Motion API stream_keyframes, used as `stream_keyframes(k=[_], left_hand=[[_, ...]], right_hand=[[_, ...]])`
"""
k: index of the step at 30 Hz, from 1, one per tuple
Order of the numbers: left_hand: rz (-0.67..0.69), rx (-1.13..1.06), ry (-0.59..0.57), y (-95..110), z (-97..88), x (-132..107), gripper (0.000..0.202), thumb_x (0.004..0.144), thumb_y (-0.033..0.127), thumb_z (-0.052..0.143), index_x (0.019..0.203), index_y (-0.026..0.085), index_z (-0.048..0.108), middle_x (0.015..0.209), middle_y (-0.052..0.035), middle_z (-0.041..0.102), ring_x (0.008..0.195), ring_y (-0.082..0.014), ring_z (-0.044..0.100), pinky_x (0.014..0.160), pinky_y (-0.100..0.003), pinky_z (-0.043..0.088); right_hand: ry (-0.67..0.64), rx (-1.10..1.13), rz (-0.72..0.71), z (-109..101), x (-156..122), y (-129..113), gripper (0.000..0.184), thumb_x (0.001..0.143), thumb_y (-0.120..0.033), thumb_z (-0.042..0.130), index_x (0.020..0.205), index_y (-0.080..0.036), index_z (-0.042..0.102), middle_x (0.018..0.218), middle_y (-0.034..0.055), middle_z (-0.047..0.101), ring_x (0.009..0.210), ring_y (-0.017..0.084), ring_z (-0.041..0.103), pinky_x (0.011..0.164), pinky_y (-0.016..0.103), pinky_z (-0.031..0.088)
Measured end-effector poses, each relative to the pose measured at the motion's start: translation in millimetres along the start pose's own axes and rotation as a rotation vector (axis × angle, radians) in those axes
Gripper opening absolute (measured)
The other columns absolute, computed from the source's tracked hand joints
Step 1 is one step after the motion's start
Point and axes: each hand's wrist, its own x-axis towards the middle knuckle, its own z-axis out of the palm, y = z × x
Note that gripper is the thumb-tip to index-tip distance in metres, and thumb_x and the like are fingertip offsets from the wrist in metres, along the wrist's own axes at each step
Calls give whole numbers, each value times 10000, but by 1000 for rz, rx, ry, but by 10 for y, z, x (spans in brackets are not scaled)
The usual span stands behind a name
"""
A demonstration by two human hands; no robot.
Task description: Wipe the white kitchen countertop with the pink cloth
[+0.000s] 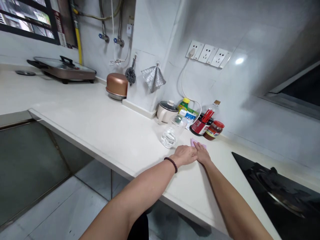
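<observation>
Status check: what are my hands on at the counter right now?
Left grip open, flat on white counter, against right hand. Right grip open, resting on pink cloth. Clear bottle just beyond, not touching either.

Nothing readable on these labels, sadly

The jar [213,130] has a red and yellow label, but the print's way too small to make out. Same deal with the red label on the dark bottle [199,127] and the blue and white packet [190,117], and the yellow-capped bottle [183,106] is no better. Up by the window, the printed strip [61,33] is just a blur of tiny characters, so no brand or number can be read.
</observation>
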Motion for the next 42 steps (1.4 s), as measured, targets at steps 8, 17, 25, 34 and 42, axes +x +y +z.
stream_keyframes(k=[8,17,25,34,42], left_hand=[[-14,10,15,-54,-18,8,297,915,384,506,925,219,753,964,-81,759,965,-254,704,840,-341,536],[-42,-5,-22,-51,-51,-8,300,911,431,518,907,228,738,964,-65,753,964,-237,696,810,-320,531],[-19,-41,-9,17,-23,-23,275,898,409,545,884,216,740,949,-75,756,951,-246,699,811,-321,517],[-31,-27,11,12,19,9,286,909,405,539,857,204,737,880,-80,751,896,-234,699,773,-297,502],[-12,51,-1,-52,17,38,268,909,387,544,873,210,743,918,-84,754,931,-248,700,802,-316,509]], right_hand=[[88,112,-32,-4,-736,-190,598,1036,-452,185,1552,-201,351,1605,69,335,1502,256,237,1201,505,265],[92,266,-162,-150,-2074,-240,609,1008,-525,350,1583,-378,210,1640,-58,204,1505,260,220,1223,546,264],[67,274,-136,-177,-1908,-135,604,1013,-543,310,1581,-347,250,1635,-39,227,1501,272,231,1222,537,260],[18,151,47,72,-747,303,638,1027,-517,191,1561,-199,334,1621,61,298,1508,252,216,1208,487,238],[22,95,93,117,-137,501,623,1029,-470,142,1596,-229,233,1618,44,307,1498,284,239,1211,502,172]])
